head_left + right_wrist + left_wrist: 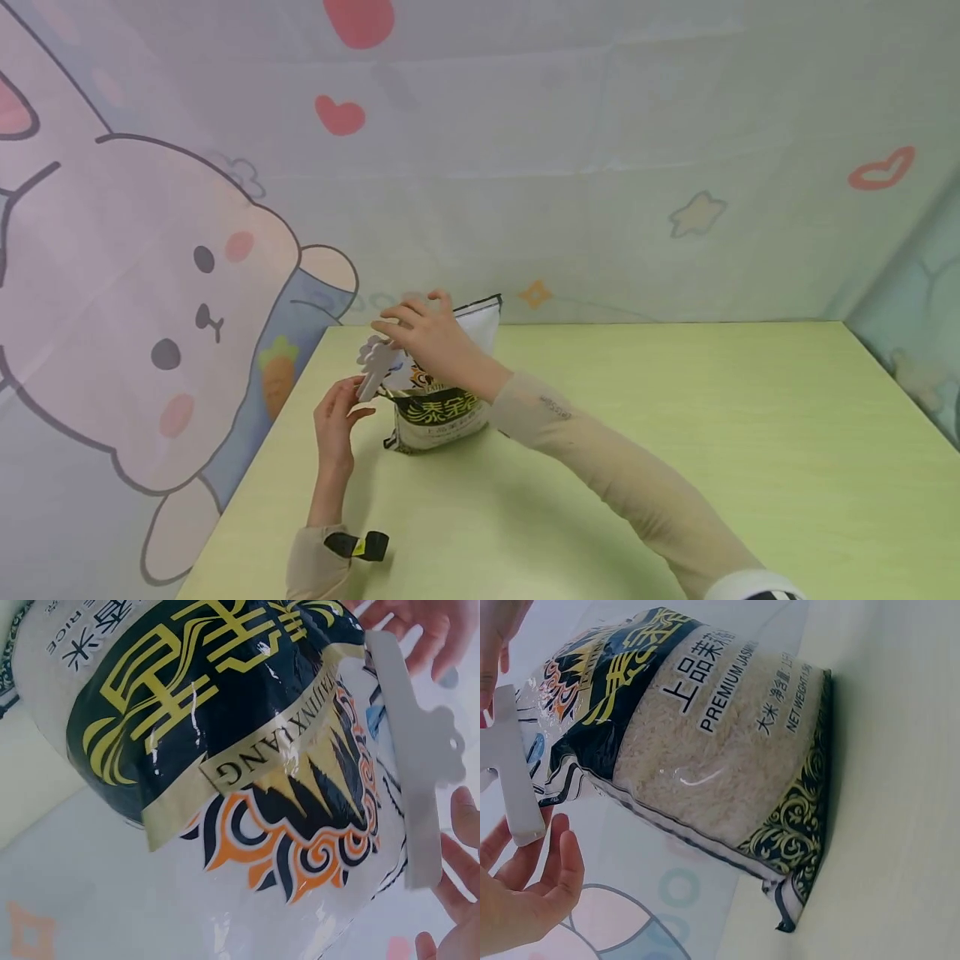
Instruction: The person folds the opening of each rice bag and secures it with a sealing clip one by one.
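A bag of rice (pixel 438 417) stands on the table, its printed front turned towards me. Along the bag's top left edge sits a white bag clip (pixel 377 367), long and straight with a wavy-edged tab. Near the clip's lower end is my left hand (pixel 336 425), a fingertip touching it and the thumb held apart. My right hand (pixel 435 337) reaches across the front of the bag to the clip's upper end, fingers spread and mostly straight. The left wrist view shows the clip (pixel 517 769) across the bag's gathered plastic. Part of the right hand's grip side is hidden.
The pale green table (pixel 675 433) stretches to the right of the bag. Behind it hangs a cloth backdrop (pixel 562 167) with a cartoon rabbit, hearts and stars. A black strap (pixel 356 546) is round the left wrist.
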Motion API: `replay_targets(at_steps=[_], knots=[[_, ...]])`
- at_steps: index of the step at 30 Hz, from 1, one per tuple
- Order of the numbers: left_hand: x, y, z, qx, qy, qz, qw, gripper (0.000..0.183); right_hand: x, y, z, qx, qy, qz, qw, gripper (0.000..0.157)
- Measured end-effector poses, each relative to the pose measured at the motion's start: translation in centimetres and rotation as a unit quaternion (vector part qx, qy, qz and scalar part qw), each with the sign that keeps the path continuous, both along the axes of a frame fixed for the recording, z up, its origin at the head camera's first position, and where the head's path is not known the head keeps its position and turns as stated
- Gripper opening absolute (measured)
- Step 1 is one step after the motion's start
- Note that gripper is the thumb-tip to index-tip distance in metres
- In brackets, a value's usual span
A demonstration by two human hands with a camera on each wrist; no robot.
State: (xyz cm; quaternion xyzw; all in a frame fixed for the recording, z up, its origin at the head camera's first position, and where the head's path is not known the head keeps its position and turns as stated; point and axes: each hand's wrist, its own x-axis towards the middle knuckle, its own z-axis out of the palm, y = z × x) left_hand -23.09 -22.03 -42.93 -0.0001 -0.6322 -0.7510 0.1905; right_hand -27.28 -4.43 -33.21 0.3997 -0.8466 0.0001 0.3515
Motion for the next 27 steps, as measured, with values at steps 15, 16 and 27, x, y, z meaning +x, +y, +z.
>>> replay_targets(at_steps=[15, 16, 27], knots=[[0.9, -1.5, -0.6, -0.174, 0.004, 0.036, 0.9840, 0.027, -0.6, 1.4, 0.0, -0.145, -0.101, 0.034, 0.984, 0.037], [1.0, -1.6, -0.6, -0.179, 0.001, 0.035, 0.9831, 0.026, -0.7, 1.4, -0.1, -0.150, -0.109, 0.035, 0.982, 0.037], [1.9, -1.0, 1.1, -0.203, 0.006, 0.024, 0.9789, 0.022, -1.2, 1.5, -0.2, -0.188, -0.148, 0.041, 0.970, 0.032]])
